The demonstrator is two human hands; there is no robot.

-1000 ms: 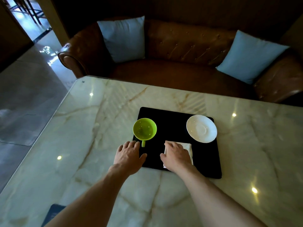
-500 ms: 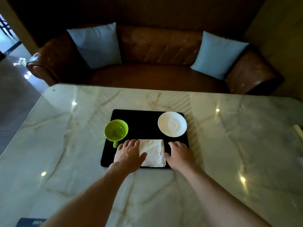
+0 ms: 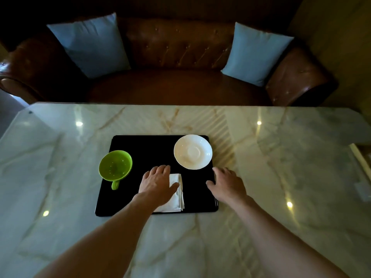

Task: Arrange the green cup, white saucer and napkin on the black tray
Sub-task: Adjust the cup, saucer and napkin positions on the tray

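Observation:
The black tray [image 3: 152, 149] lies on the marble table. A green cup [image 3: 115, 167] stands at the tray's left edge with its handle pointing toward me. The white saucer [image 3: 192, 151] rests at the tray's far right corner. A folded white napkin [image 3: 176, 194] lies at the tray's near middle. My left hand [image 3: 157, 182] rests flat on the napkin's left part, fingers spread. My right hand [image 3: 226, 182] hovers over the tray's right edge, fingers apart, holding nothing.
The marble table [image 3: 261, 167] stretches wide on both sides. Behind it stands a brown leather sofa [image 3: 176, 63] with two light blue cushions [image 3: 90, 45]. A pale object [image 3: 361, 159] sits at the table's far right edge.
My left hand slid right onto the napkin. My right hand left the napkin and moved right to the tray's right edge. The view turned to centre on the tray.

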